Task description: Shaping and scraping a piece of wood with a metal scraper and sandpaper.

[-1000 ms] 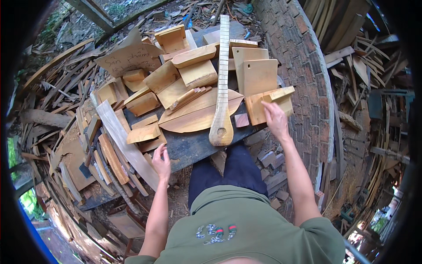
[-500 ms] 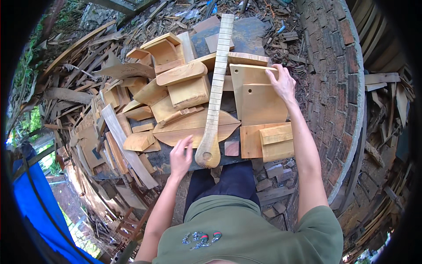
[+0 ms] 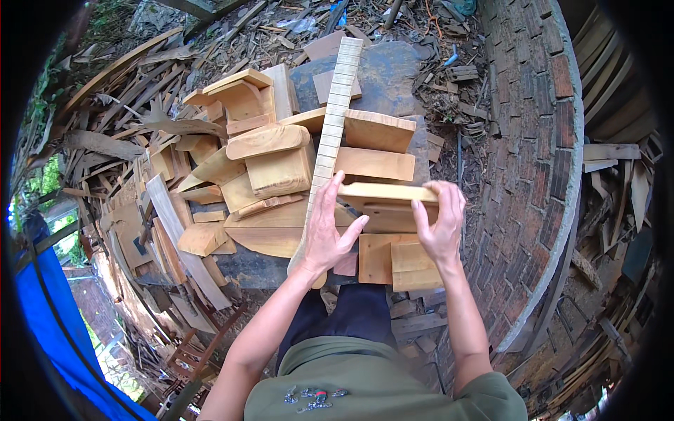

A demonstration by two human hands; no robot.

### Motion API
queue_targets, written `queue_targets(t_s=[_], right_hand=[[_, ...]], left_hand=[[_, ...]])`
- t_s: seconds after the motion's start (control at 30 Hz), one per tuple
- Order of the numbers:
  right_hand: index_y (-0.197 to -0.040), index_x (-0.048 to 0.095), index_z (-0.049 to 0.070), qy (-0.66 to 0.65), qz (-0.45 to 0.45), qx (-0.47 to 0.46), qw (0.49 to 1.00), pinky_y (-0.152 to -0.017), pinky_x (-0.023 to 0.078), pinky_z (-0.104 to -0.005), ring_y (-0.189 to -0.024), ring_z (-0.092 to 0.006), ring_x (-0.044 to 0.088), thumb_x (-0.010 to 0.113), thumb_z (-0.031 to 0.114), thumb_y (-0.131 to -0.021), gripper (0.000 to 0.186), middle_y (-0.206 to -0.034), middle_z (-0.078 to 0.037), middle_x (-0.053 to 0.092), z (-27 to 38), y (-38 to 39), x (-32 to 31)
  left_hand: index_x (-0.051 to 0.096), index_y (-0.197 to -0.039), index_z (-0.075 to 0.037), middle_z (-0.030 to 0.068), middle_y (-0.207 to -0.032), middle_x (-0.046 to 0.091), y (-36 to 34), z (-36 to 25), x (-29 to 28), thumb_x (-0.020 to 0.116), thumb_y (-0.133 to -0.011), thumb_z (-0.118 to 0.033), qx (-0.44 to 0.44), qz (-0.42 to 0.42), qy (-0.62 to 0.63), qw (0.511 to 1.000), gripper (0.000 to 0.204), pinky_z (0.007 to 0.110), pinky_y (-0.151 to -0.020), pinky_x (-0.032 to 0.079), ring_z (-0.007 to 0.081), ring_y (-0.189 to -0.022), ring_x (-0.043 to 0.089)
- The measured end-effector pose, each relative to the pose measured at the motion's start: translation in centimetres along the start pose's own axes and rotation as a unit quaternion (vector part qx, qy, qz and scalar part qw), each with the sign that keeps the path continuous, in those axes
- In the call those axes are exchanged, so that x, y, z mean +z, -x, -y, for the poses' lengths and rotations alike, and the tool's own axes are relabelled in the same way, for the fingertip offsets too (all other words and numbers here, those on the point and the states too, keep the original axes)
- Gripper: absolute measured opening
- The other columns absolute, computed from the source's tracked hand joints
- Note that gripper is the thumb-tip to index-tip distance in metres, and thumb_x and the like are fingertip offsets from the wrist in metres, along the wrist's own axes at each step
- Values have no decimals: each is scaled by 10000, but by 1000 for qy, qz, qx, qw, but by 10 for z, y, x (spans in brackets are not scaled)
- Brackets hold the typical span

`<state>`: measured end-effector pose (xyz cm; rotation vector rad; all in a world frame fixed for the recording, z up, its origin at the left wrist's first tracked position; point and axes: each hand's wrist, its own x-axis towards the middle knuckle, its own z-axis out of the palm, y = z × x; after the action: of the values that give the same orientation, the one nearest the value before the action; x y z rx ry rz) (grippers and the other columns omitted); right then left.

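My right hand (image 3: 439, 224) grips the right end of a pale wooden board (image 3: 393, 202) with a hole, lifted and tilted so its top edge faces me. My left hand (image 3: 330, 224) is closed round the board's left end, beside a long fretted wooden instrument neck (image 3: 340, 95) lying over the pile. A leaf-shaped plank (image 3: 256, 238) lies below the left part of the pile. Nearer me sit flat blocks (image 3: 414, 270) and a small pinkish block (image 3: 344, 265), partly hidden by my left hand.
Shelf-like wooden pieces (image 3: 277, 161) crowd the dark bench (image 3: 379, 67). A long pale plank (image 3: 184, 238) lies at its left. Scrap wood (image 3: 105, 144) heaps around. A curved brick wall (image 3: 526, 175) runs along the right; a blue tarp (image 3: 53, 312) is at lower left.
The holed boards at the right have been lifted and tipped toward me by my right hand. My left hand has moved up and right from the bench edge onto the board's left end.
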<state>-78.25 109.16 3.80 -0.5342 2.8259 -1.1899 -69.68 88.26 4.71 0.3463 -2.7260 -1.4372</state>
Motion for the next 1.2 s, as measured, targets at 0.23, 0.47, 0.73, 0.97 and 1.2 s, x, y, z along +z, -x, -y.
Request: queue_targets(t_s=[0.23,0.47,0.73,0.97,1.2], right_hand=[[-1007,620,32,-44,26,29,998,-850,446,-407,-921,-302,595,633,170,-881,187,-969,-126,600,7,-4,-11],[-1000,636,-2,-174,158,170,957,-575,473,-299,-628,-154,609,563,94,-959,128,-864,-100,608,-19,-60,-16],[-975,634,6,-135,285,136,939,-635,465,-286,-657,-148,550,582,179,-961,181,-753,-78,562,-25,-119,10],[-832,631,-11,-68,227,58,970,-565,417,-329,-609,-199,524,602,183,-962,236,-703,-103,543,-43,-134,28],[-786,616,6,57,178,-43,981,-569,426,-364,-605,-285,524,662,153,-909,197,-713,-113,506,-37,-135,33]], left_hand=[[591,-1202,-37,139,-1098,623,-13,0,-3,701,-847,-104,-26,-15,45,999,377,382,-912,483,308,-1036,611],[598,-1114,-22,136,-1026,630,-12,1,-2,675,-869,-93,-10,-27,59,998,267,358,-878,484,282,-993,615],[625,-1147,-31,116,-1041,617,-22,17,-8,662,-897,-98,-86,-8,111,990,261,339,-849,502,258,-961,619],[591,-1258,-66,141,-1210,486,-57,27,4,634,-908,-135,-114,-55,-20,992,359,390,-960,431,293,-1087,503],[488,-1395,-99,173,-1396,378,-63,28,1,640,-893,-149,-69,-22,-118,990,527,459,-1035,394,369,-1219,432]])
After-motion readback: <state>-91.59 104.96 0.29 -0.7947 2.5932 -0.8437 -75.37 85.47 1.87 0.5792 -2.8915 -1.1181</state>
